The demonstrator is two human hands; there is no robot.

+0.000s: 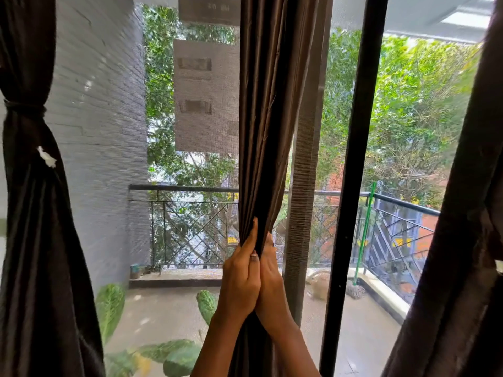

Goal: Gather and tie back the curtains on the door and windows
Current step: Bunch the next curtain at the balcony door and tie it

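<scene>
Brown middle curtain (269, 104) sits clasped by left grip (239, 276) and right grip (272, 281) at six o'clock; freeing one could spill folds.

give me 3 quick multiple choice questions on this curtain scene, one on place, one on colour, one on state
1. What do the left hand and right hand grip?
A the railing
B the middle curtain
C a plant leaf

2. What colour is that curtain?
A white
B red
C dark brown

3. How is the left curtain?
A tied back
B spread flat over the glass
C fallen on the floor

Answers:
1 B: the fingers of both hands curl round its gathered folds.
2 C: its folds are dark brown all the way up.
3 A: a tie cinches it into a narrow waist.
</scene>
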